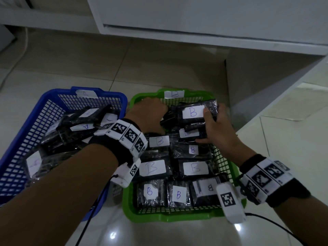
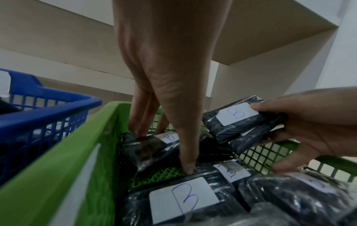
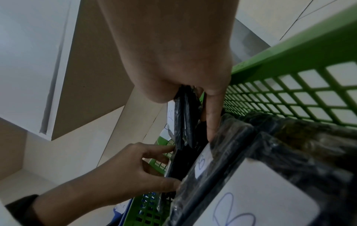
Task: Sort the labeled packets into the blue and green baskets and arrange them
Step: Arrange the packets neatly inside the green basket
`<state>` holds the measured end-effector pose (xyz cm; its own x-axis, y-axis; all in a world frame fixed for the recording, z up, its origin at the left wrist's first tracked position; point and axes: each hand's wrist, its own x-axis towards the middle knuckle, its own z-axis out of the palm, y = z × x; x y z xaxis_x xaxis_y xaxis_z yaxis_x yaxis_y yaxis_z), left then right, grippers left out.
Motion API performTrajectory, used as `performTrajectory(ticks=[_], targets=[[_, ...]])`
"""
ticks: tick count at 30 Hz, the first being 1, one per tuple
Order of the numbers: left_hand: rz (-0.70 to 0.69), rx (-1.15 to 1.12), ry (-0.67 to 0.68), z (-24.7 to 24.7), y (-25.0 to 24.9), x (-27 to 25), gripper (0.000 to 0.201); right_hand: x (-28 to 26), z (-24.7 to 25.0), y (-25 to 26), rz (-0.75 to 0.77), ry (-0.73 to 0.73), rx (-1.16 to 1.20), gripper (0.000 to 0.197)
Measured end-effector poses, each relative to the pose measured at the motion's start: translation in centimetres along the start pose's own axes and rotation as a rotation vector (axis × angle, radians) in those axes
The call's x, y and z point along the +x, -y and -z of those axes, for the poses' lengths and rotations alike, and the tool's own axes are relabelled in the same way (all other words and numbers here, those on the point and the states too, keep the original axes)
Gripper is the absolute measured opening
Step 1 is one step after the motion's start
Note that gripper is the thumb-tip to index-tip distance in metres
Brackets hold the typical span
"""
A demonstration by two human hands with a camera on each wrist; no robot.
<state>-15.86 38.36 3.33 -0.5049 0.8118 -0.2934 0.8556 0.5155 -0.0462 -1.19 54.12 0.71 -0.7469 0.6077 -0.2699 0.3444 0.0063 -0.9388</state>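
The green basket (image 1: 177,216) (image 2: 58,160) (image 3: 309,38), tagged B, holds several black wrapped packets with B labels (image 1: 195,168), laid in rows at its near end. My left hand (image 1: 150,112) (image 2: 170,61) (image 3: 125,172) reaches into its far left corner. It holds a tilted B packet (image 2: 146,149) (image 1: 168,118) between fingers and thumb. My right hand (image 1: 213,128) (image 2: 313,122) (image 3: 173,53) grips a small stack of B packets (image 1: 193,112) (image 2: 235,120) (image 3: 183,114) lifted above the far right corner, thumb on the top label. The blue basket (image 1: 113,94) (image 2: 48,110), tagged A, stands to the left.
A loose heap of A-labelled packets (image 1: 83,126) fills the blue basket. Both baskets sit side by side on a glossy tiled floor (image 1: 159,233). A white cabinet base (image 1: 195,23) overhangs behind them and a white wall (image 1: 266,86) rises at the right. Wrist cables (image 1: 88,224) trail near me.
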Motion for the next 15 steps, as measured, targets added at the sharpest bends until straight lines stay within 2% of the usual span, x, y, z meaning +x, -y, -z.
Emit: performTrajectory(ticks=[3, 5, 8, 9, 12, 13, 15], targets=[[0.009, 0.072, -0.031, 0.1, 0.2, 0.2, 0.044, 0.3, 0.1, 0.1, -0.021, 0.002, -0.007, 0.018], [0.026, 0.12, -0.044, 0.4, 0.5, 0.4, 0.059, 0.5, 0.2, 0.5, 0.014, 0.019, -0.078, 0.014], [0.082, 0.098, -0.041, 1.0, 0.6, 0.6, 0.078, 0.7, 0.3, 1.0, -0.045, 0.061, -0.038, 0.01], [0.086, 0.071, -0.03, 1.4, 0.5, 0.5, 0.077, 0.7, 0.2, 1.0, -0.054, 0.069, -0.022, 0.012], [-0.026, -0.025, 0.042, 2.2, -0.8, 0.0, 0.036, 0.6, 0.0, 1.1, 0.006, 0.059, -0.066, 0.013], [-0.069, -0.04, 0.1, 1.9, -1.2, -0.2, 0.031, 0.6, -0.1, 1.2, 0.019, 0.057, -0.073, 0.014], [-0.105, -0.023, 0.202, 0.8, -2.1, -0.6, 0.041, 0.4, -0.2, 1.4, -0.022, 0.065, -0.045, 0.017]])
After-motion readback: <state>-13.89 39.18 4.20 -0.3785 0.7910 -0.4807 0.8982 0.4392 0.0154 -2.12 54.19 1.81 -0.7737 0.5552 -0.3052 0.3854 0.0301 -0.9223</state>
